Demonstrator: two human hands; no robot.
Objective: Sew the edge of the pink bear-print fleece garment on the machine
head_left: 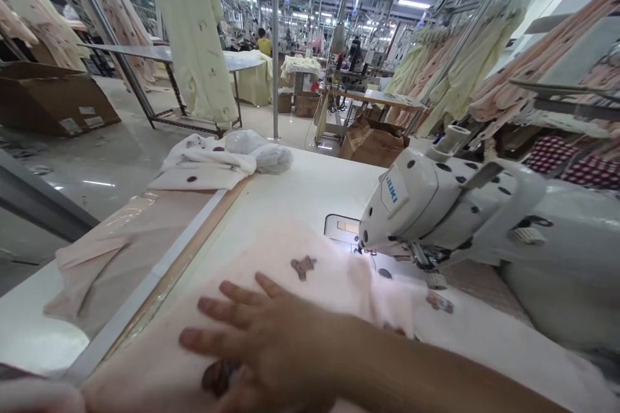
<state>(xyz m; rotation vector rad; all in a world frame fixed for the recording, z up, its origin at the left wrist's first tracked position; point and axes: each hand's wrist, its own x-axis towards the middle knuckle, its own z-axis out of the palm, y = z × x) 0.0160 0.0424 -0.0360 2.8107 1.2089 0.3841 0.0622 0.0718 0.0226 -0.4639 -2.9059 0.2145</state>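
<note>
A white sewing machine bearing the blue word "JUKI" on its head stands at the right of a white table, its needle end lit over a piece of pale pink cloth. One hand, reaching in from the lower right across the cloth, lies flat on it with fingers spread and straight, pressing down on the fabric and gripping nothing; which of the person's hands it is cannot be told for certain, though the forearm comes from the right. No other hand shows. The cloth is soft and fleecy, printed with small brown bear shapes, and spreads from the near edge of the table up to the machine's foot, bunched in a fold just left of the needle. At the far left corner of the table lies a heap of white cloth with dark spots. Cream and pink garments hang on racks beyond.
</note>
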